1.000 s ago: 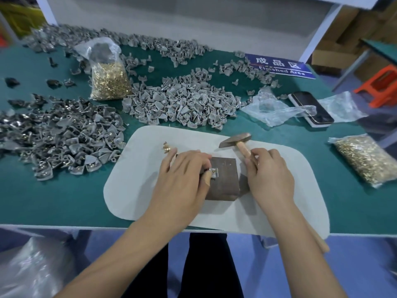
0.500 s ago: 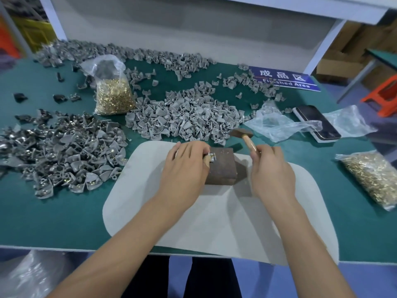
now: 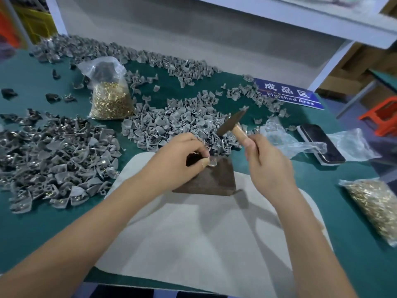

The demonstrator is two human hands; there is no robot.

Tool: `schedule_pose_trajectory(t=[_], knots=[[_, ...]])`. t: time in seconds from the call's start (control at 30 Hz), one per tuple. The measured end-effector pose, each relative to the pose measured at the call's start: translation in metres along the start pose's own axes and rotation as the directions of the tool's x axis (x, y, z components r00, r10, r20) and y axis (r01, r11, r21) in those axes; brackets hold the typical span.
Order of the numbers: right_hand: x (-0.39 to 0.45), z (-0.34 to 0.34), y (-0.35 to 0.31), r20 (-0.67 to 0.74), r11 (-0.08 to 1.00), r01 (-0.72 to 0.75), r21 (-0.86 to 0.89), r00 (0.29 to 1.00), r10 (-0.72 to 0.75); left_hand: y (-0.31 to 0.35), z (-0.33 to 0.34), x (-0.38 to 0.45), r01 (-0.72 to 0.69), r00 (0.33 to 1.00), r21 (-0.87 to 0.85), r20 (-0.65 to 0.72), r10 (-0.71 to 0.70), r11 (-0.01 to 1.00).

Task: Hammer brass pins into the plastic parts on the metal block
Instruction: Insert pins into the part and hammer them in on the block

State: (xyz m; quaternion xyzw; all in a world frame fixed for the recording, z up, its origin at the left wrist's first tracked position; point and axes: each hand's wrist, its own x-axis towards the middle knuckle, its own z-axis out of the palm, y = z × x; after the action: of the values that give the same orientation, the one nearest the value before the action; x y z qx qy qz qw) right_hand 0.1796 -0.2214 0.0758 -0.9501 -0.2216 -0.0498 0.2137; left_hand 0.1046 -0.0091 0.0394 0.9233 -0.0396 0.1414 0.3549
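Observation:
A dark metal block (image 3: 214,179) sits on a white mat (image 3: 204,244). My left hand (image 3: 178,162) pinches a small grey plastic part (image 3: 212,162) on the block's top left corner. Whether a brass pin stands in it is hidden by my fingers. My right hand (image 3: 266,166) grips the wooden handle of a small hammer (image 3: 233,123), whose head is raised above and behind the block.
Piles of grey plastic parts lie at the left (image 3: 53,158) and behind the block (image 3: 178,123). Bags of brass pins stand at back left (image 3: 110,97) and at the right edge (image 3: 378,207). A phone (image 3: 320,143), clear plastic bags and a blue sign (image 3: 287,93) lie at right.
The hammer head has swung up off the block's far side and now hangs raised. My left hand keeps holding the part on the block. The camera has come closer.

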Motion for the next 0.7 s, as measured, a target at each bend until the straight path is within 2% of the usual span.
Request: schedule_pose_trajectory(t=[0.13, 0.3, 0.43, 0.7], knots=[[-0.023, -0.004, 0.003, 0.021, 0.996, 0.024, 0.090, 0.999, -0.026, -0.007, -0.004, -0.005, -0.055, 0.998, -0.025, 0.000, 0.055, 0.998], [-0.045, -0.008, 0.006, 0.079, 0.994, -0.011, 0.108, 0.997, 0.002, -0.003, -0.012, -0.004, -0.119, 0.992, 0.102, -0.024, 0.123, 0.988], [-0.052, -0.010, 0.000, 0.010, 0.993, 0.002, 0.118, 1.000, -0.003, -0.002, -0.015, -0.005, -0.112, 0.993, 0.138, -0.019, 0.115, 0.984], [-0.057, 0.001, -0.007, -0.017, 0.998, 0.005, 0.067, 1.000, -0.004, -0.003, -0.016, -0.007, -0.064, 0.998, 0.136, -0.012, 0.066, 0.989]])
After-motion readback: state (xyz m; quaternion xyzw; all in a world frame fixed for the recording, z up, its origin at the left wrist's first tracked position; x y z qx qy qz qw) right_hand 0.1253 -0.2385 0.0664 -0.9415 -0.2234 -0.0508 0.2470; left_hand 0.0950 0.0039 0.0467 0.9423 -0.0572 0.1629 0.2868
